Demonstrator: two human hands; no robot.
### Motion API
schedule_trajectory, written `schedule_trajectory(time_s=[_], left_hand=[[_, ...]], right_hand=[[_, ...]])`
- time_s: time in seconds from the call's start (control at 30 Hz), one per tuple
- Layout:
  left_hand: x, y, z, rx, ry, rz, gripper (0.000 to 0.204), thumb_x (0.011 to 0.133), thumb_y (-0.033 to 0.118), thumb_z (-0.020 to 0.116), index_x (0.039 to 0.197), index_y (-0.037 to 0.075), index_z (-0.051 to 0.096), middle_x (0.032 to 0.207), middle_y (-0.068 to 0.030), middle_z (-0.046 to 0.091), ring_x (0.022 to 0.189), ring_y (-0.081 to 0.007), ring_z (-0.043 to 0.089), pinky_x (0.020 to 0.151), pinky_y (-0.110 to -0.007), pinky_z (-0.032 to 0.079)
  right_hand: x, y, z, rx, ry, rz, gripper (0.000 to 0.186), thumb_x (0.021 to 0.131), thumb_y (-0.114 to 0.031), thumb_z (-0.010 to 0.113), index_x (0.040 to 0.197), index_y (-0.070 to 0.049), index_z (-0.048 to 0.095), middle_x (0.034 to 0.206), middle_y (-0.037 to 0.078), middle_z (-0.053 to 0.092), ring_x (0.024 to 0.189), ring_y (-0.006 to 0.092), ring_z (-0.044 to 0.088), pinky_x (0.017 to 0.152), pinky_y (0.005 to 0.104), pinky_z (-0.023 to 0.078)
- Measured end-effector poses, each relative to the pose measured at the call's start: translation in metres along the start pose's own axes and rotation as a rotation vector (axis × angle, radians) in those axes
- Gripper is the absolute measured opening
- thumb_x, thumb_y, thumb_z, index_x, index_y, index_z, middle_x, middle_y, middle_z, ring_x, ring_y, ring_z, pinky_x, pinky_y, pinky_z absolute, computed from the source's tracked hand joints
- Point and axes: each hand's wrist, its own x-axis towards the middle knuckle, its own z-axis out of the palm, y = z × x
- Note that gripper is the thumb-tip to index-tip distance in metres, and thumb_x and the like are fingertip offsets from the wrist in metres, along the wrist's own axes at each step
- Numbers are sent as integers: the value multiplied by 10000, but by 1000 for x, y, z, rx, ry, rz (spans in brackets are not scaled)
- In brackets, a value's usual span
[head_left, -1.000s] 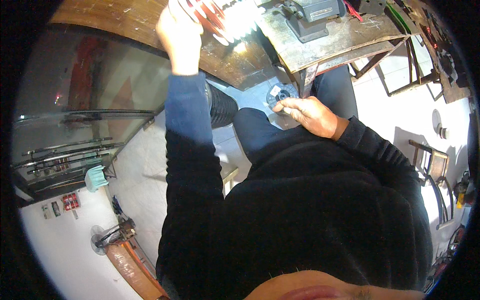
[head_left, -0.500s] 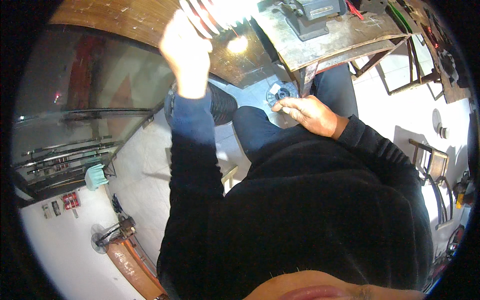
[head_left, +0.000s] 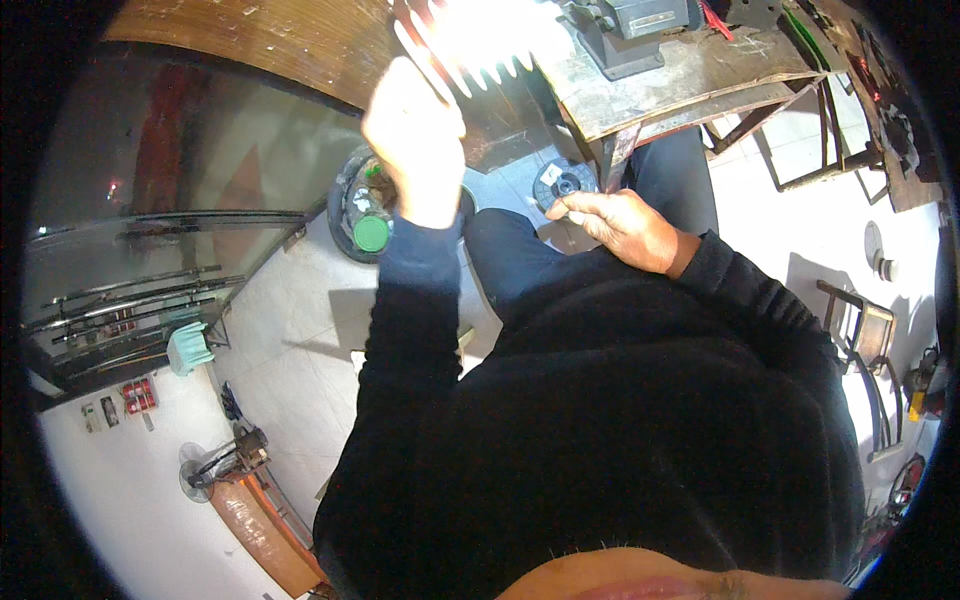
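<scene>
The left hand point(head_left: 415, 135) is curled at the near left edge of the ringed part point(head_left: 452, 52); glare hides the fingertips, so its grip cannot be determined. The ringed part is at the right end of the table point(head_left: 230, 35), beside the far left corner of the bench point(head_left: 690, 85). The right hand point(head_left: 630, 230) is half closed, thumb and forefinger together in front of the spool point(head_left: 553, 178); any held item cannot be determined. The spool is below the bench's near left corner.

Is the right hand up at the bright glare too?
No, the right hand is low, by the dark trousers, while only the left hand is beside the glare.
</scene>
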Motion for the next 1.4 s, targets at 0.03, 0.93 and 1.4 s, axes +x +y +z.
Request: schedule_trajectory(time_s=[0.03,0.93,1.4], left_hand=[[24,-2,-5,-32,-28,26,223,1087,109,553,888,37,621,814,-11,618,694,-125,592,612,-289,497],[50,-87,10,26,-71,-204,97,1006,25,587,936,11,653,839,-51,690,780,-168,660,694,-328,526],[125,-64,-1,194,78,-35,179,1066,163,602,1008,18,689,878,-38,703,681,-167,649,618,-307,529]], right_hand=[[0,-1,1,-49,23,-46,261,1116,-127,546,1322,-56,689,1090,181,757,932,270,759,871,399,585],[-3,-4,0,-116,56,-80,248,1103,-93,559,1308,-83,698,952,185,702,860,347,688,828,399,550],[-2,-4,2,-118,-35,-29,281,1061,-35,580,1309,-89,699,1082,194,745,988,358,734,899,421,572]])
